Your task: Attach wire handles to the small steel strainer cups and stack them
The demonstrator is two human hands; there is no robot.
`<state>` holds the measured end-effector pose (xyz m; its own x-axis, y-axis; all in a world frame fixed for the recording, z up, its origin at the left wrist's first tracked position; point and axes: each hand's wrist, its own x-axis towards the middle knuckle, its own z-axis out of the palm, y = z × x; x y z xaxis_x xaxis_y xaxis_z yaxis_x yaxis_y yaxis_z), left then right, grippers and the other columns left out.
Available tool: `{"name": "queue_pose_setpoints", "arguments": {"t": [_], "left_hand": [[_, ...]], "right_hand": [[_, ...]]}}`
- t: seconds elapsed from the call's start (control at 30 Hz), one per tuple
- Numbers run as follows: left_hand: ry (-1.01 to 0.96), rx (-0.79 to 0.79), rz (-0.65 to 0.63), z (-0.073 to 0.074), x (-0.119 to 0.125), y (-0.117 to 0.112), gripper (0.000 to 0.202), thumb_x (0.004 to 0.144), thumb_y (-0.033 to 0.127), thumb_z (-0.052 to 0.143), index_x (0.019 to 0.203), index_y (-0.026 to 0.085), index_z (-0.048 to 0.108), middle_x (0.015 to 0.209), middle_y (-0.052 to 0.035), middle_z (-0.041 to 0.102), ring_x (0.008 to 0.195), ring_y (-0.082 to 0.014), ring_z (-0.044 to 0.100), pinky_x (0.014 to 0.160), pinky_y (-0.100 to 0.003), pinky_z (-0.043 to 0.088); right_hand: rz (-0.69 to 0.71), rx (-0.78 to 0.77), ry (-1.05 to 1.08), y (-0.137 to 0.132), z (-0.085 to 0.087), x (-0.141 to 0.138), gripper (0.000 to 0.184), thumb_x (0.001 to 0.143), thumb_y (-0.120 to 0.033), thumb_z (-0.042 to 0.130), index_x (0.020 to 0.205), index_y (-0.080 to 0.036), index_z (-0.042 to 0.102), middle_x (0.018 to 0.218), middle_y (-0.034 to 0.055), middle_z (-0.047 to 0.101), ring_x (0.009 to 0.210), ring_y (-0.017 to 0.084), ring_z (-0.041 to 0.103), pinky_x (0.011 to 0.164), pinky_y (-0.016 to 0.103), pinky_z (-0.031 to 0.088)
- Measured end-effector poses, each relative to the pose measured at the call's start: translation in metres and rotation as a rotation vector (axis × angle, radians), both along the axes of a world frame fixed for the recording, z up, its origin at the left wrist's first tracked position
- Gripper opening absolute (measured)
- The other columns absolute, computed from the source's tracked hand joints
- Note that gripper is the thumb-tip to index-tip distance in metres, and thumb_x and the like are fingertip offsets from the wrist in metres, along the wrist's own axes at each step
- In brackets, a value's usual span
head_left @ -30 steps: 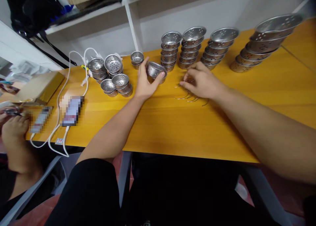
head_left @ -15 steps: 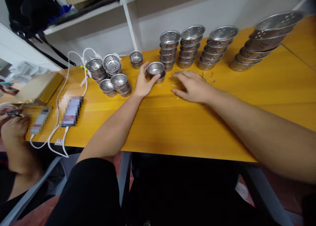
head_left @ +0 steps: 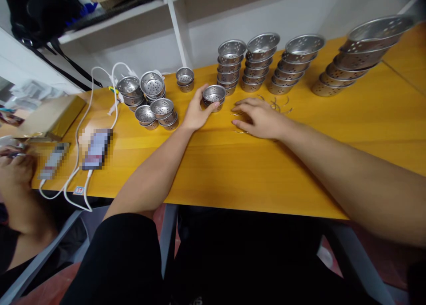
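Note:
My left hand (head_left: 199, 112) is wrapped round a small perforated metal cup (head_left: 214, 94), thumb at the front and fingers at the left side. A second such cup shows just beneath it, the two stacked. To the right, my right hand (head_left: 258, 116) rests low over the table, fingers bent and apart. Thin curved wire pieces (head_left: 278, 106) lie under and behind that hand; whether its fingers touch any is not clear. No cup is in my right hand.
Tall stacks of perforated cups (head_left: 229, 67) line the back right. Shorter stacks (head_left: 162, 109) stand on the left, with a small pair (head_left: 185, 79) behind. Two phones (head_left: 97, 149) with white cables lie at left. Another person's hand (head_left: 15, 165) is at the far left.
My left hand has shifted slightly right with the cup, which now sits more squarely over the lower one. The right hand has hardly moved.

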<state>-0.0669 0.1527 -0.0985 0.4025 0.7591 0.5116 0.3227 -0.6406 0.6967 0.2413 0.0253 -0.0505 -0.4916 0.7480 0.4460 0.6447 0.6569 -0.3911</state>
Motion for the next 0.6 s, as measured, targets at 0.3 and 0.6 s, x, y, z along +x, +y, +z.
{"name": "queue_pose_setpoints", "arguments": {"t": [0.3,0.6], "left_hand": [[0.065,0.099,0.126,0.017,0.008,-0.026,0.116,0.098,0.099,0.071,0.183,0.028,0.038,0.197,-0.0253,0.041,0.193,-0.0441,0.031,0.159,-0.069,0.027],[0.302,0.125,0.283,0.147,-0.048,-0.111,0.064,0.094,0.070,0.096,0.134,0.023,0.078,0.154,-0.0184,0.073,0.170,-0.0545,0.053,0.155,-0.079,0.028]], "right_hand": [[-0.009,0.014,0.001,0.002,-0.005,0.001,0.047,0.111,-0.065,0.066,0.142,-0.034,0.084,0.142,0.0164,0.082,0.136,0.048,0.078,0.122,0.082,0.063],[-0.014,0.018,-0.018,-0.002,0.002,-0.001,0.044,0.110,-0.058,0.067,0.138,-0.029,0.085,0.140,0.0183,0.083,0.136,0.049,0.076,0.124,0.079,0.061]]}}
